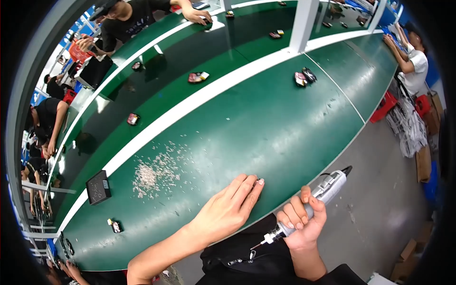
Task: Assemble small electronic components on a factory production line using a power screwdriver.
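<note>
In my right hand (pixel 304 221) is a silver-grey electric screwdriver (pixel 327 187), gripped round its body. Its thin bit points down and left, past the table edge, toward my dark clothing. My left hand (pixel 230 204) rests near the front edge of the green table (pixel 266 128), fingers together and curled down over a small dark thing (pixel 259 181). Most of that thing is hidden under the fingers, so its kind does not show. Left of this hand lies a loose heap of tiny screws (pixel 146 175), scattered thinly around its sides.
A black tray (pixel 98 187) sits beside the white rail (pixel 213 88). Small dark-and-red assemblies (pixel 197 77) lie on the dark green belt beyond. Two more pieces (pixel 304 77) lie far right on the table, another (pixel 115 225) at left. A grey post (pixel 304 26) rises behind. Several people work around.
</note>
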